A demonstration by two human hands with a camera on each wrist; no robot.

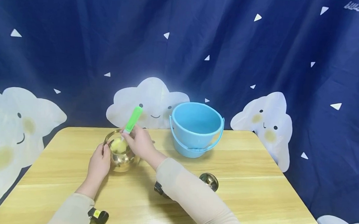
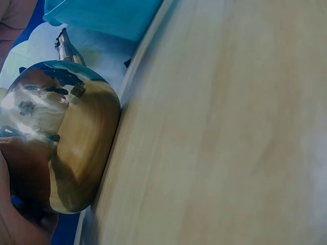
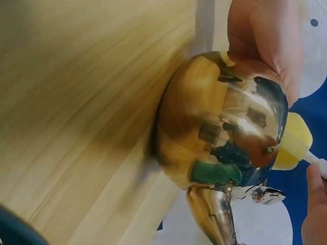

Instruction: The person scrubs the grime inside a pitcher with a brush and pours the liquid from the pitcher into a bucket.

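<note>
A shiny brass teapot [image 1: 122, 160] stands on the wooden table, its mouth uncovered and its hoop handle raised. My left hand [image 1: 100, 162] grips the pot's left side, thumb near the rim. In the left wrist view that hand [image 2: 23, 184] lies against the pot's rounded wall [image 2: 87, 138]. My right hand [image 1: 141, 144] pinches a sponge brush [image 1: 134, 119] with a green handle and white neck. Its yellow sponge head [image 1: 118, 146] sits in the pot's mouth, and the right wrist view shows part of the sponge [image 3: 296, 143] standing out past the rim. The spout [image 3: 212, 214] points away from the left hand.
A light-blue bucket [image 1: 193, 145] with its handle hanging down in front stands at the back, right of the pot. The round brass lid [image 1: 209, 181] lies beyond my right forearm, partly covered by the sleeve. Behind the table hangs a dark-blue cloud-print curtain [image 1: 183, 50].
</note>
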